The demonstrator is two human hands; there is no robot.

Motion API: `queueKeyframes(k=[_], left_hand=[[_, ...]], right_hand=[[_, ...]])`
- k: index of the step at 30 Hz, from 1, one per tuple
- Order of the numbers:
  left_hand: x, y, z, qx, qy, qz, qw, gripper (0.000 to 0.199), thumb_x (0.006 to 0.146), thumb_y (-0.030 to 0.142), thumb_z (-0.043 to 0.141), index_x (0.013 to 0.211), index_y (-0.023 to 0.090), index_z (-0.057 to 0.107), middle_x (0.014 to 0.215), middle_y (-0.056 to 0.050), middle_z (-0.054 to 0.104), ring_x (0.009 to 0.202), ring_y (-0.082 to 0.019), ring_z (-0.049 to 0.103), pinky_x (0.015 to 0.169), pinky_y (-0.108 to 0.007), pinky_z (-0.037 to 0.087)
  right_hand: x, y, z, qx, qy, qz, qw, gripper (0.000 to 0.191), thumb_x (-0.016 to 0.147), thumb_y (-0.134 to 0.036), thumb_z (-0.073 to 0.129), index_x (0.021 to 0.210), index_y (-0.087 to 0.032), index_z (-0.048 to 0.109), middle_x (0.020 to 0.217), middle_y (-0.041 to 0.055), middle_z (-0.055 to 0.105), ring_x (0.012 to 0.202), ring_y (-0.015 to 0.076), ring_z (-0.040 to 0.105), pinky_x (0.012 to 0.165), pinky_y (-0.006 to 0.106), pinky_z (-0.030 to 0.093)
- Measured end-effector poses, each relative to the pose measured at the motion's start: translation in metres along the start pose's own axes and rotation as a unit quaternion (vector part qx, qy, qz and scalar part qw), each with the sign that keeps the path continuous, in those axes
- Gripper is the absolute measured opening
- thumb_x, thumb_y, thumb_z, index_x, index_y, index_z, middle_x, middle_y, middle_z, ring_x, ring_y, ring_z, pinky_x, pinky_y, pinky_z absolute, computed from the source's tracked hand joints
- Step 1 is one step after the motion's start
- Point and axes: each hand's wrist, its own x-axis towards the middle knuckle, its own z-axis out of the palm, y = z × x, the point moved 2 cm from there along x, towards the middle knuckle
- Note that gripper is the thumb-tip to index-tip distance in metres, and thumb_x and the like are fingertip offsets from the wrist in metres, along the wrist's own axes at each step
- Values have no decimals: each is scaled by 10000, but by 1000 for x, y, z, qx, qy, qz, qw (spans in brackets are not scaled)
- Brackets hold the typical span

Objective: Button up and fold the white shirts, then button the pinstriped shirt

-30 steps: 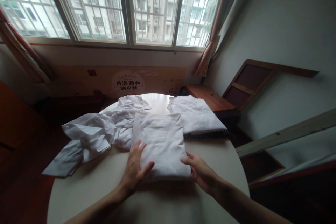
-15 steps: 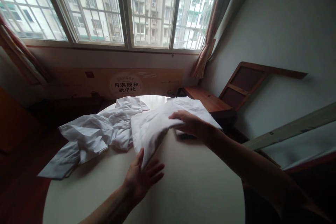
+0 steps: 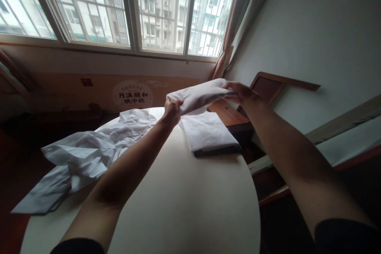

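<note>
Left hand (image 3: 173, 111): closed on the left end of a folded white cloth (image 3: 199, 95), thumb along the top, the fingers mostly out of sight
Right hand (image 3: 242, 92): holds the opposite end, the grip pinched narrow around the edge; the thumb's exact place cannot be told
Folded white cloth: stretched between the two hands above the far rim, towards 1 o'clock on the round table (image 3: 190, 198), its right end higher than its left and a loose flap sagging beneath
White pile (image 3: 210, 133): lies at 1 o'clock, neatly squared, below and nearer than the raised cloth, with a dark striped layer (image 3: 218, 151) showing along its near edge; whether the hanging flap brushes it is unclear
Crumpled white heap (image 3: 89, 154): sprawls from 10 to 11 o'clock, unfolded, one tail reaching past the table's edge, neither hand on it
Window (image 3: 162, 12): barred panes at 12 o'clock light the scene from behind
Mid-air moment: by the look of it, this is the handling of a folded piece held off the tabletop, arms at full reach
Two-handed grip: the next move seems to call for levelling both ends, keeping the fold taut and the sagging flap tucked, so the layers do not slip apart
</note>
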Motion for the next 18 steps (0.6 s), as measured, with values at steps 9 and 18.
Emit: queueKeyframes(k=[9, 18], left_hand=[[-49, -115, -33, 117, 3, -185, 976, 745, 539, -27, 582, 1240, 165, 417, 1121, -117, 584, 930, -205, 590, 794, -327, 495], [-89, -134, -66, 241, 0, -217, 946, 916, 560, 93, 713, 1367, 137, 283, 1090, -134, 590, 932, -204, 594, 764, -288, 487]], right_hand=[[-82, 150, -42, 53, -11, 218, 974, 422, 638, -57, 492, 1045, -102, 599, 835, 84, 688, 639, 167, 615, 593, 267, 479], [-99, 198, -52, -179, 98, 224, 953, 695, 636, -192, 642, 1291, -77, 445, 1093, 181, 605, 873, 255, 619, 764, 360, 491]])
